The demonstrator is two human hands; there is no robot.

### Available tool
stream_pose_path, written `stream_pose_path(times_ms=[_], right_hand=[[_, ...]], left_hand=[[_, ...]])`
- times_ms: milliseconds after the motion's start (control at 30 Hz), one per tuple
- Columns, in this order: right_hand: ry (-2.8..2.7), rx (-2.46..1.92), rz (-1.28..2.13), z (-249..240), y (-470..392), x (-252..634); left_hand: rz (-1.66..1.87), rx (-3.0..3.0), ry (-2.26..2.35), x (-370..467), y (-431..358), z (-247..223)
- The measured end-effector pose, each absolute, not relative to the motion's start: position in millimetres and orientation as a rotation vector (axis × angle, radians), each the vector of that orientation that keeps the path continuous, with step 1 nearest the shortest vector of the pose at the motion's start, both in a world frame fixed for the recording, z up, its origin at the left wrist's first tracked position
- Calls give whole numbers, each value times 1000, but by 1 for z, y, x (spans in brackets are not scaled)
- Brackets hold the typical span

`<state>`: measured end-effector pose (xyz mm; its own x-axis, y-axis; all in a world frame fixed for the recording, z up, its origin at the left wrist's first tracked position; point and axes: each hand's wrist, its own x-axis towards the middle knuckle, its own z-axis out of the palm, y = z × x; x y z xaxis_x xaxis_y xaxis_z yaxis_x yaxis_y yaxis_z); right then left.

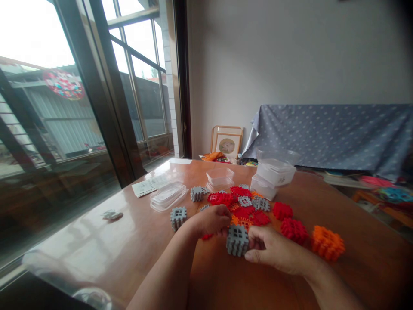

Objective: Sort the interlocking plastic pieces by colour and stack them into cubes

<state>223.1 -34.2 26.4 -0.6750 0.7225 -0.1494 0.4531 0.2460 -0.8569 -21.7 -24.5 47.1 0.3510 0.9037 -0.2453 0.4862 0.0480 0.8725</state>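
A grey stack of square, notched plastic pieces stands on the brown table near its front. My right hand touches the right side of this stack, its thumb and fingers spread around the edge. Just behind and left of the stack is my left hand, its fingers curled over the loose pieces; whatever they hold, if anything, is hidden. Red flat pieces, orange pieces and a few grey ones lie in a pile beyond both hands.
Grey stacks stand left, red stacks and an orange stack right. Clear containers are piled at the back, with lids and paper at left. A small plastic packet lies far left.
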Motion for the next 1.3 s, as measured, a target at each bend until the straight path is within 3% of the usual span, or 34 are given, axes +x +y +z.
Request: stream_pose_path(times_ms=[367,567,900,1300], right_hand=[[-2268,-1101,1263,27,-28,232],[-2010,-1135,1188,13,-12,228],[-2079,-1522,460,3,34,201],[-2126,-1963,128,6,81,160]], left_hand=[[590,1605,1228,-26,-18,38],[704,1569,1250,-29,-11,34],[857,1602,1376,-32,0,25],[923,1608,1339,-33,6,8]])
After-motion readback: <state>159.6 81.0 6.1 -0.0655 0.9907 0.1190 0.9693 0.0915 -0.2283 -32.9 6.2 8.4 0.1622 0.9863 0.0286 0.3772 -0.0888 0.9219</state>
